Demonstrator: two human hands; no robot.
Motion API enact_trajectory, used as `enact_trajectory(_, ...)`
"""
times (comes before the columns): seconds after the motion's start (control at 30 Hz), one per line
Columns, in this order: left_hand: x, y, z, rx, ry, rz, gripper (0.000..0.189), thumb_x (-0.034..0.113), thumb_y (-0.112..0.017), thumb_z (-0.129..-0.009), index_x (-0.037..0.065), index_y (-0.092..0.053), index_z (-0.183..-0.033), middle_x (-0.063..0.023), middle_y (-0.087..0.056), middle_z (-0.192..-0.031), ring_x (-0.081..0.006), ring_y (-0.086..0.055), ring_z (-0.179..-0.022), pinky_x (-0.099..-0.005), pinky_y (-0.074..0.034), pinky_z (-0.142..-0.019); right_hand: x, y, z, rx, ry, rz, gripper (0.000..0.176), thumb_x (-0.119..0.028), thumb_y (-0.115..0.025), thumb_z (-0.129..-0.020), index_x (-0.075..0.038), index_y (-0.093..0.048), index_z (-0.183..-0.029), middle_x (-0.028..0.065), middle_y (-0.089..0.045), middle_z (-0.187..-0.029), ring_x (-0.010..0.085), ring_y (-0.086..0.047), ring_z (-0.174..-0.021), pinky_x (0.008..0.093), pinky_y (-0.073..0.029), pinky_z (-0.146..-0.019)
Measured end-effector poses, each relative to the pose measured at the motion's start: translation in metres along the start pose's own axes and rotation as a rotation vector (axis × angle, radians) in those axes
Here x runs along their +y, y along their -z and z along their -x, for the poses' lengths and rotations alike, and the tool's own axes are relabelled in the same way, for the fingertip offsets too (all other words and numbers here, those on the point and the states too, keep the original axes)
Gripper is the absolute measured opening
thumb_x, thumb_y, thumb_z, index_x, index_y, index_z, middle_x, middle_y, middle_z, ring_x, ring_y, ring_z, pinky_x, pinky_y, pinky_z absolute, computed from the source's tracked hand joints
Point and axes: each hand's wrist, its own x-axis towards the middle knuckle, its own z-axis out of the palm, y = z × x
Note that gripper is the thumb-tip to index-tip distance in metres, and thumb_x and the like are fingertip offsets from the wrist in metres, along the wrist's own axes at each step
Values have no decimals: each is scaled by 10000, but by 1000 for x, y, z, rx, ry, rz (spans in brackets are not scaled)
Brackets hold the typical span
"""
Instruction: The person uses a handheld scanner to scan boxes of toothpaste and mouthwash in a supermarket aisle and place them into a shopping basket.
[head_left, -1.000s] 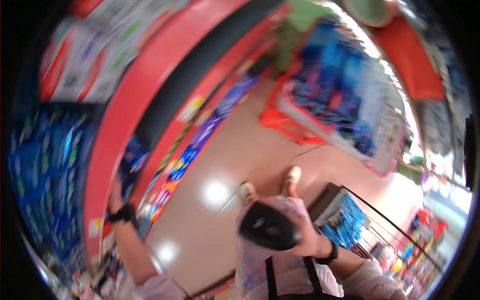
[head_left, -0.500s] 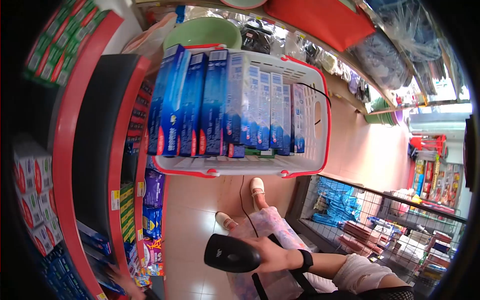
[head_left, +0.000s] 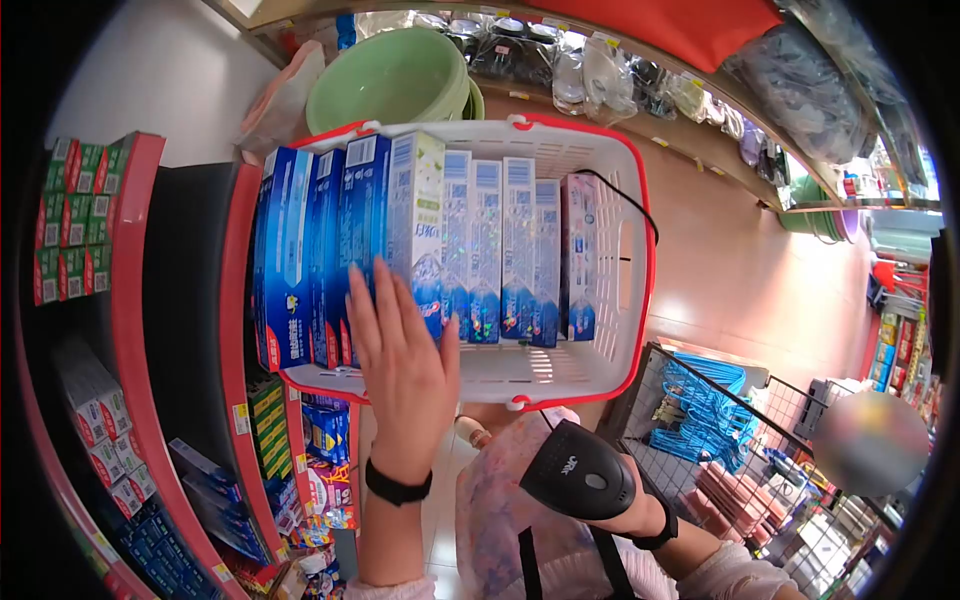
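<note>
A white plastic basket (head_left: 622, 250) with red edging holds a row of toothpaste boxes (head_left: 470, 250) standing on edge, mostly blue, some white and blue. My left hand (head_left: 405, 365) reaches over the near rim, fingers stretched out and thumb apart. Its fingertips lie at the lower ends of the dark blue boxes and a white-green-blue toothpaste box (head_left: 418, 215). On the right side, a pink-and-blue box (head_left: 580, 260) leaves a gap from the others. Below the basket, my right hand (head_left: 628, 505) is wrapped around a black barcode scanner (head_left: 575, 470), whose cable runs upward.
Red-edged shelves (head_left: 140, 260) with green and blue boxes line the left. A green basin (head_left: 385, 80) stands behind the basket. At right is a black wire rack (head_left: 770, 410) with blue hangers (head_left: 700, 410). Bagged goods (head_left: 800, 100) fill shelves at the upper right.
My left hand has come from the lower-left shelf up onto the boxes in the basket. The scanner in my right hand has shifted right. The view has turned, and the boxes sit lower in it.
</note>
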Motion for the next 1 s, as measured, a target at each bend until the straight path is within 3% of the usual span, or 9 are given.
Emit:
enact_trajectory(0.23,20,-25,-28,-48,24,-191,721,314,-556,-863,-122,-238,-1341,-284,-189,-1434,-420,-131,-1353,-529,-109,-1088,-1,42,5,104,-5,-53,536,-150,-782,-626,35,-552,-1074,113,-630,-960,172,-593,-842,290,-465,-783)
enact_trajectory(0.3,26,-28,-30,-36,-11,-136,679,278,-571,-856,-70,-270,-1356,-302,-164,-1432,-427,-134,-1349,-522,-129,-1088,1,51,7,119,-17,-112,516,-150,-775,-631,29,-558,-1064,117,-631,-942,184,-597,-825,295,-469,-768)
enact_trajectory(0.37,32,-29,-34,-80,-23,-149,631,210,-591,-843,38,-309,-1381,-297,-143,-1439,-438,-139,-1344,-515,-154,-1086,2,63,9,22,5,-59,718,-159,-760,-679,36,-422,-1281,129,-573,-1176,206,-570,-1064,340,-426,-926)
enact_trajectory(0.4,29,-32,-38,-15,6,-212,635,92,-609,-810,122,-337,-1384,-289,-183,-1421,-433,-270,-1287,-479,-288,-1041,-3,64,8,35,5,-31,699,-142,-749,-687,33,-425,-1281,129,-570,-1183,204,-564,-1073,342,-422,-932)
enact_trajectory(0.5,27,-24,-49,182,289,235,672,-1,-608,-774,118,-340,-1379,-255,-272,-1369,-390,-425,-1167,-429,-416,-941,-7,74,4,40,44,55,676,-109,-727,-704,28,-419,-1290,128,-560,-1197,204,-551,-1091,345,-410,-948)
enact_trajectory(0.8,27,-42,-55,306,164,107,564,8,-660,-706,-38,-369,-1188,-257,-412,-1201,-404,-512,-1017,-413,-477,-785,-20,71,-19,178,170,226,537,-167,-776,-636,16,-555,-1090,126,-630,-952,226,-622,-830,312,-475,-759)
enact_trajectory(0.9,22,-47,-55,87,376,462,534,-14,-607,-726,-31,-353,-1195,-286,-481,-1125,-447,-532,-956,-450,-464,-790,-41,71,-32,117,201,348,503,-151,-781,-629,19,-565,-1050,123,-628,-908,211,-613,-788,297,-474,-733)
enact_trajectory(0.93,27,-40,-54,-16,453,525,626,-31,-583,-713,-83,-289,-1263,-319,-419,-1221,-454,-469,-1086,-438,-397,-932,-48,69,-35,113,184,315,518,-134,-775,-633,25,-552,-1073,128,-621,-912,197,-602,-793,285,-467,-742)
enact_trajectory(1.0,32,-27,-41,43,335,443,666,-35,-582,-709,-88,-259,-1289,-319,-415,-1235,-455,-468,-1096,-434,-404,-938,-73,59,-46,196,202,227,559,-139,-774,-630,32,-531,-1103,144,-620,-938,207,-611,-829,302,-469,-767)
